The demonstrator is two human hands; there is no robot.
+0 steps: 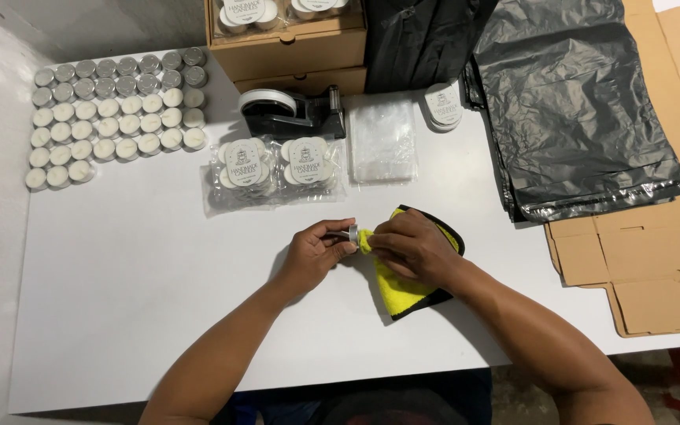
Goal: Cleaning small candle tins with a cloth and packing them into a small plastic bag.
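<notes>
White table [135,260] (grey wall behind), tealights [116,118]

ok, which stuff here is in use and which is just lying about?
In use: left hand, tealight, right hand, yellow cloth.
Lying about: tealight rows, packed candle bags, tape dispenser, clear bags, black bags, flat cardboard.

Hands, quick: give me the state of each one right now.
Left hand: closed on a small metal-cupped tealight, held sideways.
Right hand: closed on a yellow cloth, pressing a corner of it against the tealight.
</notes>
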